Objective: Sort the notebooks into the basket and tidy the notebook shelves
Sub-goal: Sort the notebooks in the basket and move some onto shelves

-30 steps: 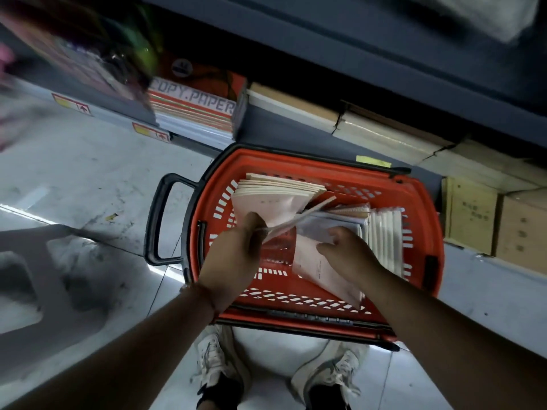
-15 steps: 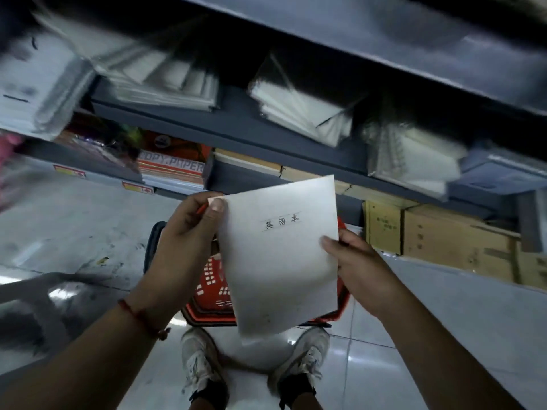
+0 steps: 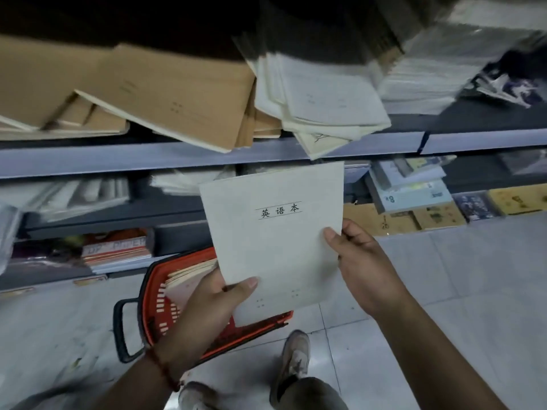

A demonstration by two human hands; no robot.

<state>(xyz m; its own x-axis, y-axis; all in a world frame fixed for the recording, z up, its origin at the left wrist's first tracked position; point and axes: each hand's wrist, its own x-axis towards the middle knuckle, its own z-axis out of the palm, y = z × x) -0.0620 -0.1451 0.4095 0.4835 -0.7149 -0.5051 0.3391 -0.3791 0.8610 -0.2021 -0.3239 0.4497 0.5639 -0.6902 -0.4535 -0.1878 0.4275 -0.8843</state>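
Note:
I hold a thin pale grey notebook [image 3: 275, 241] with a printed title upright in front of the shelves. My left hand [image 3: 213, 303] grips its bottom left corner, thumb on the cover. My right hand [image 3: 358, 258] pinches its right edge. Below it on the floor stands the red basket [image 3: 154, 306] with a black handle, several notebooks lying inside; the held notebook hides much of it. On the upper shelf [image 3: 118, 158] lie slanted brown notebooks [image 3: 165, 102] and a messy pile of white notebooks [image 3: 319, 102].
Lower shelves hold wrapped paper packs [image 3: 115, 247], plastic-wrapped stacks [image 3: 74, 193] and boxed goods [image 3: 414, 187] to the right. Cardboard boxes [image 3: 393, 220] stand at floor level. My feet [image 3: 293, 359] stand on the grey tiled floor just behind the basket.
The notebook came out of the basket and rose to shelf height. My view tilted up to the upper shelf. My left hand shifted from the notebook's top left corner to its bottom left corner.

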